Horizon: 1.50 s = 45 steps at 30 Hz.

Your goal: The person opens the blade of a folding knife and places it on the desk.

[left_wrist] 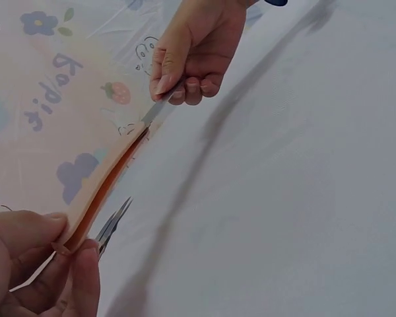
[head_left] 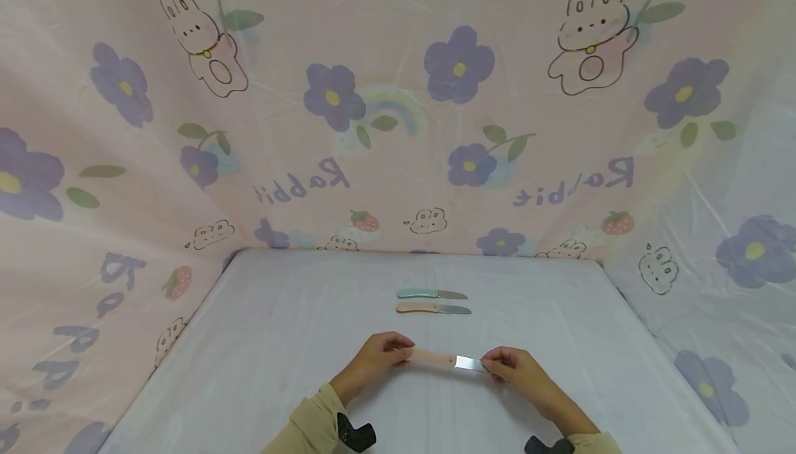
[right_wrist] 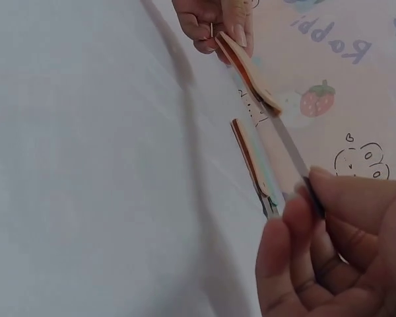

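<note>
Between my two hands, raised over the white table, is a folding knife with a pale peach handle and its blade swung out. My left hand pinches the handle's end between thumb and fingers. The blade's tip is pinched by my right hand, which hides the point. In the left wrist view the handle shows an orange-brown slot along its edge. Beyond my hands, two more unfolded knives lie side by side, a mint-green one behind a peach one, blades pointing right.
A white cloth covers the table. Printed curtains with flowers and rabbits hang at the back, and similar ones stand along the left and right sides. Black wrist cameras sit at both sleeves.
</note>
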Tool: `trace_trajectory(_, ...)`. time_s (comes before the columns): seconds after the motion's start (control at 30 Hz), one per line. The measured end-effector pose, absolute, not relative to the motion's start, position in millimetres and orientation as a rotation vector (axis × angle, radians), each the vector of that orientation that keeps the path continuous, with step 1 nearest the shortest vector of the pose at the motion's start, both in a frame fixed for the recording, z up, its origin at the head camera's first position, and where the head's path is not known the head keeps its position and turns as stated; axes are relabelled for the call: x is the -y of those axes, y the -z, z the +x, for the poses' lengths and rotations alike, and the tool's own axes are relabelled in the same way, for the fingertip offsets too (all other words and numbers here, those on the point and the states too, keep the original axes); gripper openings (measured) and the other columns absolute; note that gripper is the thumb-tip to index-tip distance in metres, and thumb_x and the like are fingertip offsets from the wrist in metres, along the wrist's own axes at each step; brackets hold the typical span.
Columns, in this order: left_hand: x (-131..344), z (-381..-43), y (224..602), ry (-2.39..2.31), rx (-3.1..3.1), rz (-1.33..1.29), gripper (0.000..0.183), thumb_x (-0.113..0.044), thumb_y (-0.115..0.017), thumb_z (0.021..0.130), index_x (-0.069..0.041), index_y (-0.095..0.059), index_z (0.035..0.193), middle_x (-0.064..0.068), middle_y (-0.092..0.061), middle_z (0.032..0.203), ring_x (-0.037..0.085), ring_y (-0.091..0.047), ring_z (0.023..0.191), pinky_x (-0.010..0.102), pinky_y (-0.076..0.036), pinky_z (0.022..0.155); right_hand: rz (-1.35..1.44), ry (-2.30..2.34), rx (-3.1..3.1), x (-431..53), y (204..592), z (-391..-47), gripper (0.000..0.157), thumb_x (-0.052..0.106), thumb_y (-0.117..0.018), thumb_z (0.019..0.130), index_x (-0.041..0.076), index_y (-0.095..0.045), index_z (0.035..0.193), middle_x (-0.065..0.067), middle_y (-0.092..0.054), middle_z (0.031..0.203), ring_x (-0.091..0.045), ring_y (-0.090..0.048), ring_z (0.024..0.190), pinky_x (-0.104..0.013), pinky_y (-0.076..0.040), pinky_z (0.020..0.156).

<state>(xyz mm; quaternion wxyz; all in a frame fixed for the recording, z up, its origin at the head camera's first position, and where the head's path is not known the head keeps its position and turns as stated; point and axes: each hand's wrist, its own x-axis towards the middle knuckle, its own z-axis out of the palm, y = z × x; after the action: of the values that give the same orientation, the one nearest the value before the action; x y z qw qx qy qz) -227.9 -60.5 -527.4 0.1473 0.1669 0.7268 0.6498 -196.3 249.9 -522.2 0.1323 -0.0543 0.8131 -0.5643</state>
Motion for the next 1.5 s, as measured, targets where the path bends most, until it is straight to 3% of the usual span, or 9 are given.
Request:
trace_trajectory(0.5,60.3,-254.6,534.7,-1.830,-2.266,0.366,0.020,-0.011,-0.064,0.089,0.003,-0.066,0.102,0.010,-0.064,0.093,0.017,-0.061,0.080,0.033,-0.054,0.071,-0.136,1.659,-2.453,-240.4,520.1,-230.2,0.028,0.024,-0.068,0.086,-0.002,-0.063,0.093,-0.010,-0.061,0.081,-0.016,-0.056,0.071,-0.029,-0.051,0.063)
trace_trajectory(0.8,57.1,-271.4,539.2,-1.632,-2.551,0.364,0.013,-0.017,-0.066,0.087,-0.006,-0.069,0.094,-0.001,-0.064,0.084,0.010,-0.057,0.072,0.023,-0.050,0.063,-0.158,1.533,-2.627,-235.6,530.2,-256.1,0.023,0.027,-0.069,0.084,0.005,-0.065,0.088,-0.003,-0.058,0.072,-0.015,-0.052,0.065,-0.026,-0.046,0.054)
trace_trajectory(1.13,51.8,-278.2,537.0,-1.510,-2.766,0.456,0.014,-0.016,-0.064,0.089,-0.005,-0.069,0.096,-0.003,-0.064,0.088,0.011,-0.055,0.081,0.027,-0.048,0.071,-0.265,1.279,-2.880,-230.8,534.2,-273.5,0.011,0.020,-0.070,0.084,0.012,-0.064,0.081,0.004,-0.057,0.073,-0.012,-0.049,0.068,-0.025,-0.042,0.059)
trace_trajectory(1.5,48.4,-283.5,536.5,-1.493,-2.802,0.410,0.012,-0.017,-0.063,0.090,-0.007,-0.068,0.095,-0.004,-0.063,0.085,0.011,-0.054,0.081,0.029,-0.047,0.072,-0.310,1.206,-2.920,-227.5,530.1,-285.6,0.011,0.018,-0.069,0.085,0.011,-0.062,0.082,0.003,-0.055,0.073,-0.013,-0.047,0.069,-0.028,-0.041,0.062)
